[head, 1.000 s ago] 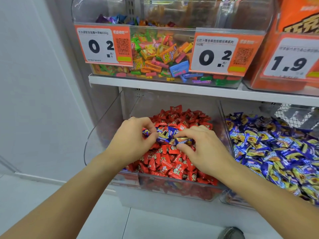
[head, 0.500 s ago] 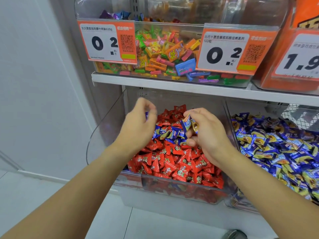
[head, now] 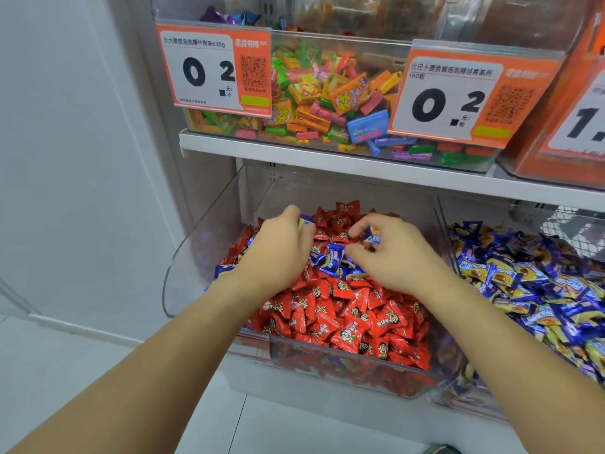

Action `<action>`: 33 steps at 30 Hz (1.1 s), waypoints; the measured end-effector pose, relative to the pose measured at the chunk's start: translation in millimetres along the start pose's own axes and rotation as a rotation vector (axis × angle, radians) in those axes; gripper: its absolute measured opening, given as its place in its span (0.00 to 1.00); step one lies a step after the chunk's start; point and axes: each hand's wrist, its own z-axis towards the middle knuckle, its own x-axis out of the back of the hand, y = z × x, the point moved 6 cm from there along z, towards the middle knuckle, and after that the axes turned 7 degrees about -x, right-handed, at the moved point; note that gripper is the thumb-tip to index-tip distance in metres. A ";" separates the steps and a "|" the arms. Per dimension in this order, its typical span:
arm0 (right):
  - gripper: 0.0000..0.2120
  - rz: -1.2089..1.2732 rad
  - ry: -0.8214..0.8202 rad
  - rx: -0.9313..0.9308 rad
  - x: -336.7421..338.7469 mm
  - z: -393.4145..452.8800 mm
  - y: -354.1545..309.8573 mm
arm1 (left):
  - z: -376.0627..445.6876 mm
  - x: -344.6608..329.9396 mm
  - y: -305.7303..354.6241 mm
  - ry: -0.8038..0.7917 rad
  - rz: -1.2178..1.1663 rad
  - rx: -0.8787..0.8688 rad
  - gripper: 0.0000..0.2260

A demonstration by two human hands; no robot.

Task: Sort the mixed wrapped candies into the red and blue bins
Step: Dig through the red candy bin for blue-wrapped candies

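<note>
Both hands in the red bin, picking out stray blue candies.

Left hand (head: 278, 253) has fingers curled around a blue candy (head: 306, 220) that peeks out at the fingertips; right hand (head: 393, 257) pinches another blue candy (head: 373, 238) between thumb and forefinger, other fingers curled in. Both sit over the cluster of loose blue strays (head: 334, 260) mid-pile in the red bin (head: 343, 365), likely so each hand collects several before one trip. Blue bin (head: 440, 224) is just to the right, sharing a clear wall, so the carry is short. More strays at the left edge (head: 222, 269), not yet picked.
</note>
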 end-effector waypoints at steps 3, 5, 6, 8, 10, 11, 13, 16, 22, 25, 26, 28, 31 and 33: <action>0.18 -0.275 -0.097 0.025 -18.1 0.2 -0.7 | -0.1 2.7 2.8 -0.001 -0.069 -0.016 0.05; 0.12 -0.277 -0.061 0.038 -18.3 0.4 -2.3 | -2.9 -7.1 11.8 -0.109 0.002 -0.107 0.17; 0.09 -0.260 -0.040 0.041 -16.9 1.3 -1.1 | -4.0 -13.5 15.3 -0.158 0.063 -0.139 0.17; 0.06 -0.246 -0.024 0.039 -14.1 2.1 1.8 | -3.0 -25.3 17.9 -0.204 0.181 -0.177 0.10; 0.07 -0.206 0.006 0.044 -5.9 1.8 3.9 | 0.1 -29.6 17.1 -0.218 0.208 -0.167 0.09; 0.07 -0.167 0.030 0.047 0.7 0.8 5.2 | 1.2 -31.2 16.7 -0.240 0.210 -0.161 0.13; 0.06 -0.135 0.046 0.070 12.0 -0.5 9.2 | 2.1 -31.8 17.5 -0.282 0.239 -0.179 0.17; 0.08 -0.230 -0.098 0.139 6.8 -4.1 12.2 | 2.9 -24.6 19.6 -0.197 0.203 -0.202 0.11; 0.17 -0.402 -0.184 0.186 -8.0 -2.3 7.2 | -0.8 -12.8 21.6 -0.078 0.059 -0.159 0.07; 0.14 -0.345 -0.165 0.200 -13.1 2.0 4.9 | -5.3 -9.2 20.1 -0.078 0.020 -0.120 0.07; 0.12 -0.321 -0.162 0.199 -15.4 3.1 4.5 | -6.8 -6.5 18.6 -0.070 0.006 -0.096 0.07; 0.10 -0.303 -0.155 0.178 -19.2 5.0 5.5 | -10.1 -0.9 15.4 -0.044 -0.039 -0.045 0.07; 0.09 -0.252 -0.111 0.160 -18.1 5.2 6.6 | -15.6 9.8 14.9 0.038 -0.081 -0.008 0.07; 0.08 -0.112 0.013 0.176 -4.2 1.9 4.3 | -19.3 17.3 14.7 0.108 -0.152 0.031 0.07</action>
